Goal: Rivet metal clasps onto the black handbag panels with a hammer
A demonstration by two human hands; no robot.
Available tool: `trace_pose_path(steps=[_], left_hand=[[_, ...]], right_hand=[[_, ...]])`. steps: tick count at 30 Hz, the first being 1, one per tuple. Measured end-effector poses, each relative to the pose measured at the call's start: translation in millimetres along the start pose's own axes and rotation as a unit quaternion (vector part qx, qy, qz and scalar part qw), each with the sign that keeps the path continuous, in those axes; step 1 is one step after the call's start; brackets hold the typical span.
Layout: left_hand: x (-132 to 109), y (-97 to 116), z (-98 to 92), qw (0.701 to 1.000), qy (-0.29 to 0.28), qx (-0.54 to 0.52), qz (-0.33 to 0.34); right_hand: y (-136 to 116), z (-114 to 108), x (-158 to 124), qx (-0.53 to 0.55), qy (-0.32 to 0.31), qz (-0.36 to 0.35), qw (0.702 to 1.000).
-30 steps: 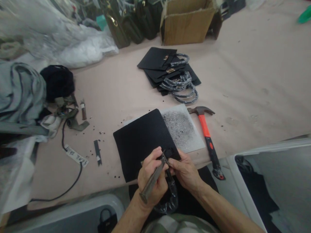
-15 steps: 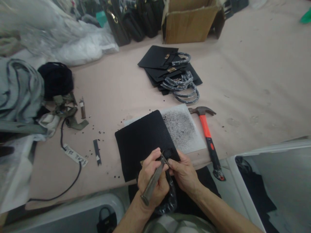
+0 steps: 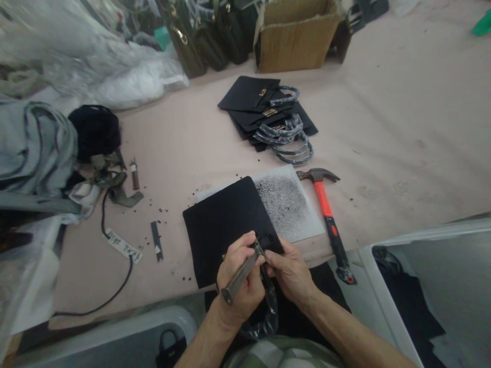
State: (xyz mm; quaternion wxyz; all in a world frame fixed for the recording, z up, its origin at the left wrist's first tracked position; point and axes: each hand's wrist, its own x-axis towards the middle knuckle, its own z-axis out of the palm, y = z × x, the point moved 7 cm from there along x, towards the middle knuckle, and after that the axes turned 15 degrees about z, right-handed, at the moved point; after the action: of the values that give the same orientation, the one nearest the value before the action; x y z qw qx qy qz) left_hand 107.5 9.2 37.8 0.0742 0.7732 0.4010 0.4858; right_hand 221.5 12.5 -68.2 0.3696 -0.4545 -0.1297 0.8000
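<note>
Head view: the left hand (image 3: 247,294) grasps a metal hand tool (image 3: 237,282), its tip near the base of a plastic-wrapped handle (image 3: 273,306); the right hand (image 3: 291,273) grips the near right corner of a black panel (image 3: 230,230). The panel, at the table's (image 3: 387,153) near edge, partly covers a speckled board (image 3: 286,202) beside a claw hammer (image 3: 329,225).

dim, even light | soft shadows | upper left seemingly blurred
</note>
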Motion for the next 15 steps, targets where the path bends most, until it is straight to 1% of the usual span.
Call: trace_pose_path(steps=[3, 5, 7, 9, 11, 12, 15], left_hand=[[7, 0, -1.0, 1.000, -0.009, 0.025, 0.008], [13, -4, -1.6, 0.999, -0.017, 0.029, 0.011], [20, -12, -1.4, 0.999, -0.026, 0.018, 0.008], [22, -24, 0.3, 0.999, -0.036, 0.005, -0.010], [20, -38, 3.0, 0.998, -0.042, -0.010, -0.034], [18, -43, 5.0, 0.998, -0.044, -0.020, -0.041], [11, -51, 10.9, 0.997, -0.042, -0.050, -0.029]], right_hand=[[-5, 7, 0, -0.010, 0.006, -0.004, 1.000], [-9, 12, 0, -0.026, 0.013, -0.006, 1.000], [-14, 15, 2, -0.053, 0.023, -0.008, 0.998], [-21, 18, 5, -0.111, 0.038, -0.009, 0.993], [-28, 18, 7, -0.200, 0.054, 0.000, 0.978], [-31, 18, 9, -0.251, 0.060, 0.011, 0.966], [-40, 13, 9, -0.385, 0.091, 0.042, 0.918]])
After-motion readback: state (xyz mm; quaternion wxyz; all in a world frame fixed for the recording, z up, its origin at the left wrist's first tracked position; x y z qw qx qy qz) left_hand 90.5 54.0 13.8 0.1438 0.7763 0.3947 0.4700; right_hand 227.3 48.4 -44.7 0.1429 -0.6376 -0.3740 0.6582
